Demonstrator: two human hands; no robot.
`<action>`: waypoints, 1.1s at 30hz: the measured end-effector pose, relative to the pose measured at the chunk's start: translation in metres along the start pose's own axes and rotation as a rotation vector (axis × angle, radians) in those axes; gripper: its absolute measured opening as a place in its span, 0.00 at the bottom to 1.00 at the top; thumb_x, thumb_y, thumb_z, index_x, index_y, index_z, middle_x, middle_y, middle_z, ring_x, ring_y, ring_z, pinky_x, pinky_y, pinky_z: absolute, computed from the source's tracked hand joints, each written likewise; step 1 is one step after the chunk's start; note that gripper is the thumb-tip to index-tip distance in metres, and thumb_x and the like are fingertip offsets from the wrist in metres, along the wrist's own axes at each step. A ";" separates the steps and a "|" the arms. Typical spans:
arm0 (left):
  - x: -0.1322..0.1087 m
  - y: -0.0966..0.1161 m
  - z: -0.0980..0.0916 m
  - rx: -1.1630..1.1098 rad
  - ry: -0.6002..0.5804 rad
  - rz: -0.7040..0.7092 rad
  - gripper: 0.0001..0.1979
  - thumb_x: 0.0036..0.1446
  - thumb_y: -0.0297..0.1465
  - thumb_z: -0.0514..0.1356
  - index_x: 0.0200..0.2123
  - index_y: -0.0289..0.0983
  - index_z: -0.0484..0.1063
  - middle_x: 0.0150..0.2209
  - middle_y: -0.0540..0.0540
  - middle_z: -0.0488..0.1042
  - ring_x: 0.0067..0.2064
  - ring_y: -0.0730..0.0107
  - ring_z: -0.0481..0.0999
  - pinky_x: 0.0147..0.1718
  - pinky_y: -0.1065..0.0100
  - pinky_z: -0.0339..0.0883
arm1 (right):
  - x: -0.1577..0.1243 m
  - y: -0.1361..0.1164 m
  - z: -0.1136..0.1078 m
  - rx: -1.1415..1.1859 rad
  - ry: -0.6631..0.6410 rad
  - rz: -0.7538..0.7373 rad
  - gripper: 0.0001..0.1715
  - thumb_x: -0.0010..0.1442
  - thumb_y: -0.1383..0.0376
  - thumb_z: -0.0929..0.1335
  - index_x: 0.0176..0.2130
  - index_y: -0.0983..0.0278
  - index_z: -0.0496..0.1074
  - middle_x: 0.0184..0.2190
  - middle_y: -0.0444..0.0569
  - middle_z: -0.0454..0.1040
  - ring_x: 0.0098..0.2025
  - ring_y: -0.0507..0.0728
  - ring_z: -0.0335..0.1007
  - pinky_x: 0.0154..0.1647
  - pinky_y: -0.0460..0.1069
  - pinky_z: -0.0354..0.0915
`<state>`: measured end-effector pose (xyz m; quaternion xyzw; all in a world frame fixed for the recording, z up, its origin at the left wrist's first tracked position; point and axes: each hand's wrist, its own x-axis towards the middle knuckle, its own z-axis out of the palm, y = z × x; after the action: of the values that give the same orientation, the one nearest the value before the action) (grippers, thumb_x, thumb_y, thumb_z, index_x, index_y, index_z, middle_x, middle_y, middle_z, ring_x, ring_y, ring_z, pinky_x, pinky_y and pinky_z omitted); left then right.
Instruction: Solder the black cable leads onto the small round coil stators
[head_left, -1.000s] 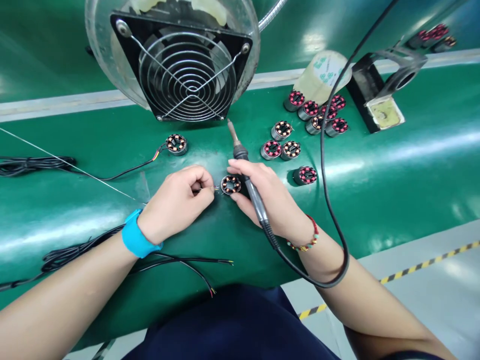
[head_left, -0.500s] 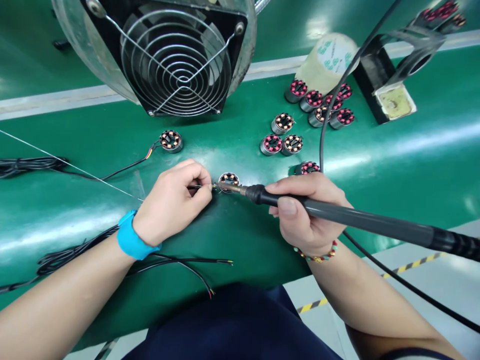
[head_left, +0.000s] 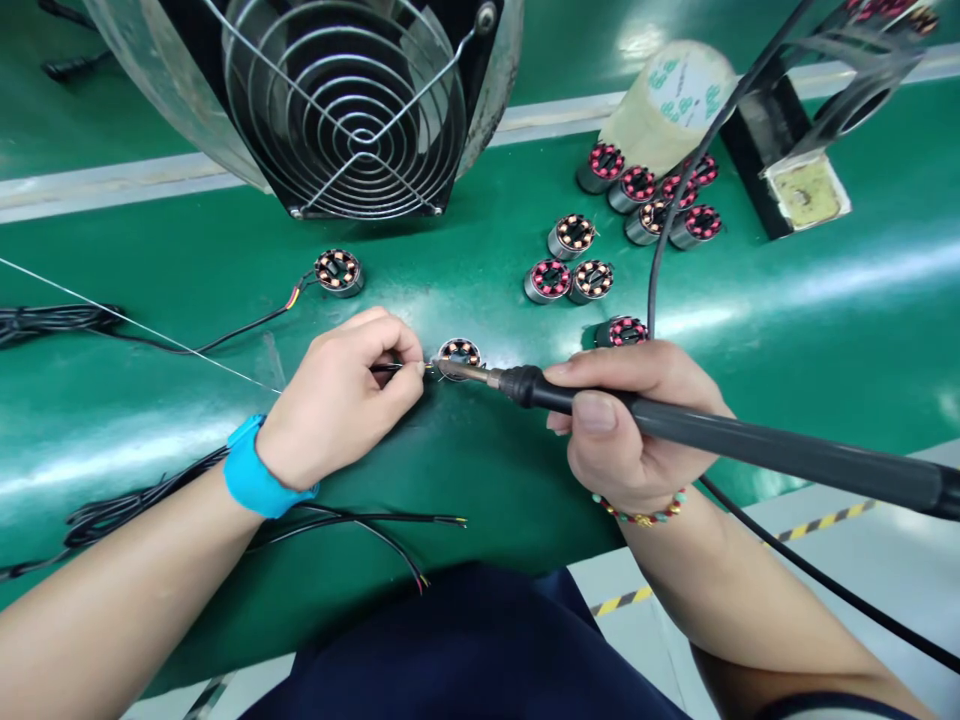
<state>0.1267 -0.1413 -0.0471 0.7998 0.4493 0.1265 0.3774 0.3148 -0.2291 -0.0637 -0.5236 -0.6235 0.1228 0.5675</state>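
Observation:
My left hand (head_left: 341,400), with a blue wristband, pinches the end of a thin black wire (head_left: 390,368) and holds it against a small round motor stator (head_left: 460,352) on the green table. My right hand (head_left: 630,420) grips a black soldering iron (head_left: 720,435) like a pen. Its metal tip (head_left: 457,370) rests at the stator's near edge, right where the wire end meets it. Thumb and forefinger of each hand are closed around what they hold.
A wire-guarded fan (head_left: 352,110) stands at the back. One stator with a lead attached (head_left: 337,272) lies left. Several more stators (head_left: 577,265) sit right, by a tape roll (head_left: 671,100) and an iron stand (head_left: 806,130). Loose black wires (head_left: 360,525) lie near the front edge.
My right hand swung the soldering iron from upright beside the stator to lying flat, tip brought onto the stator by the wire. My left hand stayed pinched on the wire.

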 end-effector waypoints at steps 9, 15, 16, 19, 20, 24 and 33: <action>0.000 -0.003 0.001 -0.004 0.020 0.047 0.04 0.52 0.27 0.55 0.26 0.36 0.68 0.29 0.50 0.68 0.29 0.75 0.66 0.29 0.71 0.59 | -0.001 0.000 0.004 0.000 0.028 -0.001 0.08 0.64 0.58 0.66 0.39 0.55 0.75 0.27 0.42 0.78 0.23 0.52 0.74 0.23 0.48 0.71; 0.001 -0.001 0.000 0.016 0.010 0.031 0.05 0.52 0.27 0.54 0.26 0.37 0.67 0.28 0.51 0.67 0.28 0.75 0.65 0.29 0.71 0.59 | 0.001 0.004 0.006 0.038 -0.024 0.063 0.11 0.63 0.60 0.67 0.46 0.55 0.73 0.38 0.44 0.79 0.37 0.55 0.79 0.39 0.52 0.77; 0.001 -0.001 0.000 0.021 0.009 0.026 0.05 0.52 0.27 0.54 0.26 0.37 0.67 0.28 0.51 0.67 0.28 0.75 0.65 0.28 0.71 0.59 | 0.002 0.004 0.007 0.038 -0.076 0.089 0.12 0.63 0.60 0.67 0.48 0.54 0.72 0.41 0.44 0.79 0.40 0.56 0.79 0.42 0.53 0.77; 0.001 0.000 -0.001 0.029 0.014 0.026 0.05 0.51 0.27 0.54 0.26 0.37 0.67 0.28 0.51 0.67 0.28 0.74 0.65 0.28 0.71 0.59 | 0.003 0.003 0.009 0.025 -0.218 0.174 0.19 0.65 0.59 0.65 0.55 0.53 0.67 0.48 0.44 0.77 0.44 0.57 0.78 0.45 0.55 0.76; 0.001 0.000 0.000 0.028 0.016 0.032 0.05 0.51 0.27 0.54 0.26 0.37 0.67 0.27 0.51 0.67 0.28 0.74 0.65 0.29 0.71 0.59 | 0.003 0.002 0.011 0.016 -0.245 0.192 0.20 0.66 0.59 0.64 0.57 0.52 0.65 0.49 0.45 0.76 0.45 0.57 0.78 0.46 0.55 0.76; 0.000 -0.001 0.000 0.020 0.021 0.058 0.05 0.52 0.26 0.54 0.26 0.37 0.67 0.28 0.51 0.67 0.29 0.74 0.66 0.30 0.71 0.60 | 0.004 0.002 0.020 -0.041 -0.314 0.157 0.16 0.66 0.65 0.63 0.54 0.54 0.67 0.44 0.44 0.79 0.48 0.55 0.75 0.50 0.54 0.71; 0.000 -0.001 -0.002 -0.155 -0.016 -0.043 0.04 0.52 0.28 0.56 0.26 0.36 0.69 0.26 0.52 0.68 0.26 0.77 0.64 0.26 0.72 0.58 | 0.005 0.003 0.033 -0.124 -0.331 0.083 0.16 0.60 0.71 0.65 0.47 0.56 0.68 0.36 0.45 0.77 0.43 0.58 0.69 0.47 0.55 0.65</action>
<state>0.1249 -0.1401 -0.0468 0.7594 0.4522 0.1467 0.4443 0.2900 -0.2093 -0.0733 -0.5558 -0.6924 0.1919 0.4181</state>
